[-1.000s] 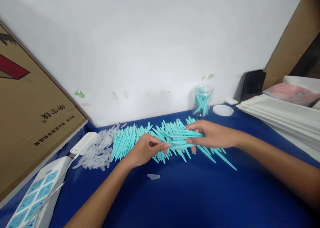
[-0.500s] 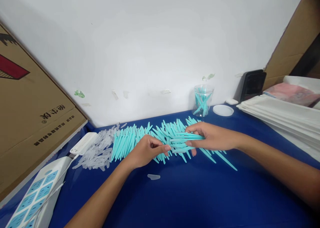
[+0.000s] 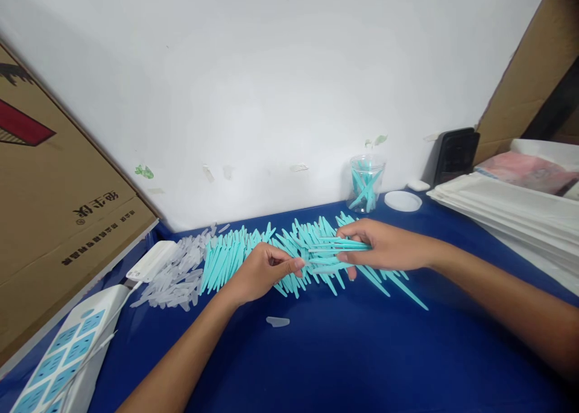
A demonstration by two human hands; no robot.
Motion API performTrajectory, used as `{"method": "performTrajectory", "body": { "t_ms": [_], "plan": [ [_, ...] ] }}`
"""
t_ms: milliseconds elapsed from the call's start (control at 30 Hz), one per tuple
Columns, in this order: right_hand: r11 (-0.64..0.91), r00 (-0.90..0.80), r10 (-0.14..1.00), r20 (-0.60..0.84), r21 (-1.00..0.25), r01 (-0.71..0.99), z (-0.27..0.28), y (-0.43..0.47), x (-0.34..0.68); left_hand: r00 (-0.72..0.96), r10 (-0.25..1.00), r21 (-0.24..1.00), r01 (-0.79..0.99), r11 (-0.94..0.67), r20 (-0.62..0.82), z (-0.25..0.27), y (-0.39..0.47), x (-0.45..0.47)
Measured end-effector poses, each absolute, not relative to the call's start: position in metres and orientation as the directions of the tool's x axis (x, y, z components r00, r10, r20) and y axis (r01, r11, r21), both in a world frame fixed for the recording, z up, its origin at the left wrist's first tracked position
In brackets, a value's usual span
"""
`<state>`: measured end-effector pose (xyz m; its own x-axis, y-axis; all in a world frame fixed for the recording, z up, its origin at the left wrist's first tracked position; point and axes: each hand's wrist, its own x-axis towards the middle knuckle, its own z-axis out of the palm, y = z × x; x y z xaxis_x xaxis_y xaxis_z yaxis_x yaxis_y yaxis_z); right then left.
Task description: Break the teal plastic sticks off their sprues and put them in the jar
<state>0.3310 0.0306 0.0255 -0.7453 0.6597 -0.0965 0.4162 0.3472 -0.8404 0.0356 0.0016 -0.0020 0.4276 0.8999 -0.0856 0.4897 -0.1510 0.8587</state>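
Several slim teal plastic sticks [image 3: 339,250], loosely fanned, in right hand [image 3: 380,244], thumb and fingers closed round them. Long axis roughly sideways, free ends pointing at left hand [image 3: 265,274], near its pinched fingertips; can't tell if that pinch holds anything. Probably light, stiff, slick when bundled; mid-length hold looks best. Teal pile [image 3: 226,259] beyond left hand.

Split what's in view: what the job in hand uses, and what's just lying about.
Likely in use:
turquoise sticks, some in the right hand
translucent pieces, mostly heaped at left
clear jar holding sticks

Seemingly lying about:
power strip
printed cardboard box
white stack
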Motion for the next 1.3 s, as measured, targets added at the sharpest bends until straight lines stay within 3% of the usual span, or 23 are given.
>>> {"method": "performTrajectory", "body": {
  "t_ms": [867, 1300],
  "plan": [
    [0.325, -0.744, 0.658, -0.113, -0.849, 0.417, 0.023, 0.028, 0.327, 0.440, 0.895, 0.867, 0.472, -0.158, -0.077, -0.003, -0.001, 0.039],
    [0.344, -0.759, 0.650, -0.032, -0.878, 0.332, 0.017, 0.018, 0.318, 0.445, 0.896, 0.880, 0.423, -0.216, 0.006, -0.011, -0.013, 0.059]
  ]
}}
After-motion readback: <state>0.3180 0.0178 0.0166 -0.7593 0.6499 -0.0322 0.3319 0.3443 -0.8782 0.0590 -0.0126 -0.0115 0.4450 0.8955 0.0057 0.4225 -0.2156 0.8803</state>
